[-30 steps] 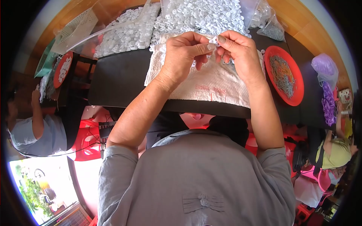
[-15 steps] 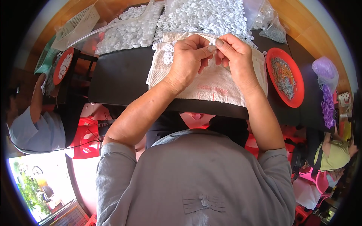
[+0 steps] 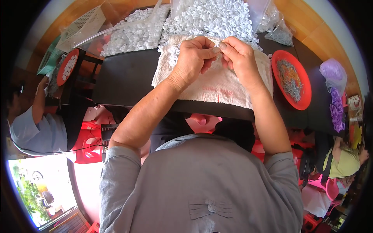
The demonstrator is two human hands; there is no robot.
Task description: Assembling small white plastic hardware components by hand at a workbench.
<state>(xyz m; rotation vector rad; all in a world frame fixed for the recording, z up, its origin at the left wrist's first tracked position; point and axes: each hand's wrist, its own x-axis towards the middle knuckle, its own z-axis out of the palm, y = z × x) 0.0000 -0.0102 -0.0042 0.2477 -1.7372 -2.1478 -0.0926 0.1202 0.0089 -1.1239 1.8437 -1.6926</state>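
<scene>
small white piece (image 3: 218,54) pinched between the fingers of left hand (image 3: 193,58) and right hand (image 3: 240,58), held above a white cloth (image 3: 217,83) on the black counter (image 3: 128,77). heap of white ring-shaped pieces (image 3: 210,17) just behind; red plate (image 3: 291,79) of metal bits to the right.

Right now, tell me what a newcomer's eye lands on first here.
First, the left hand and right hand meeting at the centre, pinching a small white piece above a white cloth on the black table. Behind them lies a big heap of white plastic pieces. To the right sits a red plate of small metal parts.
</scene>
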